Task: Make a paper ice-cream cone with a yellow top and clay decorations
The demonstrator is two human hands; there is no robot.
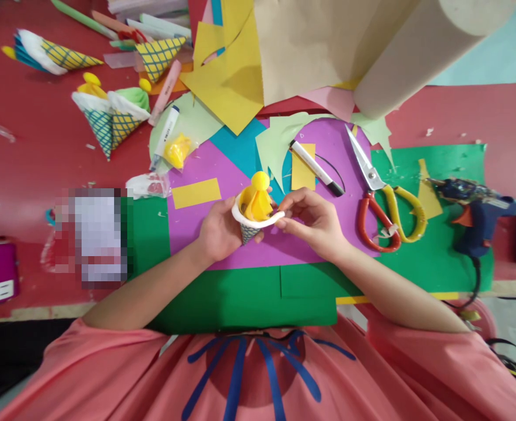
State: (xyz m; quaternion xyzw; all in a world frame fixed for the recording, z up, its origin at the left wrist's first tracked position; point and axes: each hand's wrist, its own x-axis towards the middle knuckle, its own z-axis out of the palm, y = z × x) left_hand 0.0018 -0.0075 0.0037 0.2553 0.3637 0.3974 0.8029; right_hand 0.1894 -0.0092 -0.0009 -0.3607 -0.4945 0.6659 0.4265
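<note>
Red table [30, 175] carries overlapping foam sheets, purple [205, 234] over green [240, 304], near its front edge; both hands work above the purple one. Left hand [216, 234] is closed around the patterned tip of a paper ice-cream cone [254, 211], keeping it upright with its yellow filling on top; right hand [313, 219] pinches the cone's white rim strip between thumb and fingertips, apparently pressing it on. Scissors [383, 204] and a blue glue gun [475, 216] lie toward the right edge, within reach; finished cones [111, 120] sit well apart at the back left corner.
</note>
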